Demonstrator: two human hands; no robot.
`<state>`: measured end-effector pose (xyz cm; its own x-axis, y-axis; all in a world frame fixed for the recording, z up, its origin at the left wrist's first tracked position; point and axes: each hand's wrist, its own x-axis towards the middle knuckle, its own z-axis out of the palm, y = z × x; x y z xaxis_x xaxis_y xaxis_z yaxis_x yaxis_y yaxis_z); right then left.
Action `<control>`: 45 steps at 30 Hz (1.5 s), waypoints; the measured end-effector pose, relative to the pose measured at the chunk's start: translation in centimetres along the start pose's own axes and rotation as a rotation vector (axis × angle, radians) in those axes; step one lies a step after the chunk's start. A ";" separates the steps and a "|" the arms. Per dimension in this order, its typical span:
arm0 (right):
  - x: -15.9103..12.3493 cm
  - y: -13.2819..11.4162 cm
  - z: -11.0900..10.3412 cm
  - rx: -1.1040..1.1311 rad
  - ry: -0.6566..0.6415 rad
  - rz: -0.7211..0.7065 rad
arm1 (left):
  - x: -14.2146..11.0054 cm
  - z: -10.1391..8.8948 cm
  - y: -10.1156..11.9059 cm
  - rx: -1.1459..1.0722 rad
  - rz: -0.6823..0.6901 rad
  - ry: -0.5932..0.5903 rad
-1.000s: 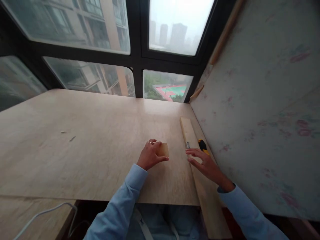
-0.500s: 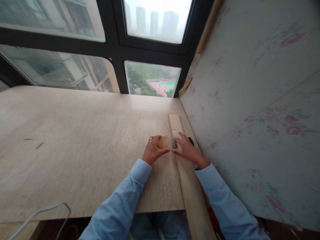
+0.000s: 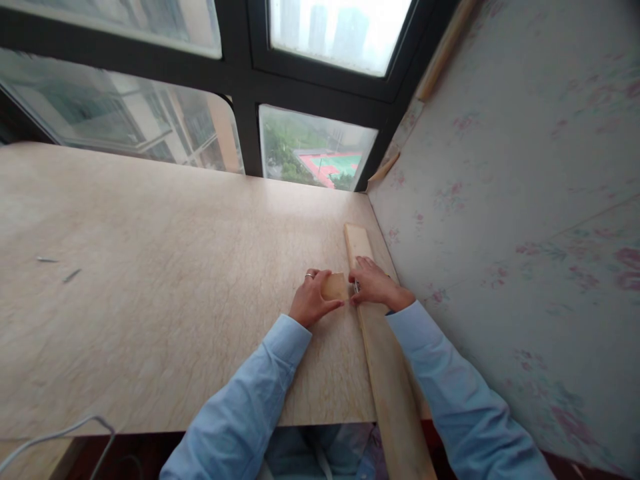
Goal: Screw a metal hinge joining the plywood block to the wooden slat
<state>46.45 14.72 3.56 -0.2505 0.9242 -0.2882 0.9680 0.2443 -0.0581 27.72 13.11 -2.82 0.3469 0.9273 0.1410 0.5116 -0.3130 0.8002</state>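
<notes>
My left hand [image 3: 311, 299], with a ring on one finger, is closed around a small tan wooden block [image 3: 334, 287] that rests on the pale wooden table [image 3: 150, 267]. My right hand [image 3: 374, 284] lies on a long wooden plank [image 3: 383, 353] that runs along the table's right side. Its fingertips pinch a small metal piece [image 3: 355, 287] at the plank's left edge, right beside the block. The two hands almost touch. Both arms wear light blue sleeves.
A floral-papered wall [image 3: 500, 200] rises just right of the plank. Dark-framed windows [image 3: 240, 100] stand behind the table's far edge. Small dark specks [image 3: 70, 275] lie at the table's left. A white cable [image 3: 55, 437] loops at the lower left, below the near edge.
My right hand went from hovering open over the plank to resting on it, pinching the small metal piece. My left hand and block shifted right, up to the plank. The yellow-black tool is now hidden.
</notes>
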 end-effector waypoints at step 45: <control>-3.4 3.0 4.4 0.433 0.298 -0.169 | 2.3 0.5 1.3 0.183 0.060 -0.223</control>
<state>50.28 10.99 0.18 -0.3360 0.9411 0.0387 0.8167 0.3116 -0.4857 29.56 14.72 -1.68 0.5345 0.8444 0.0367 0.6115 -0.4163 0.6729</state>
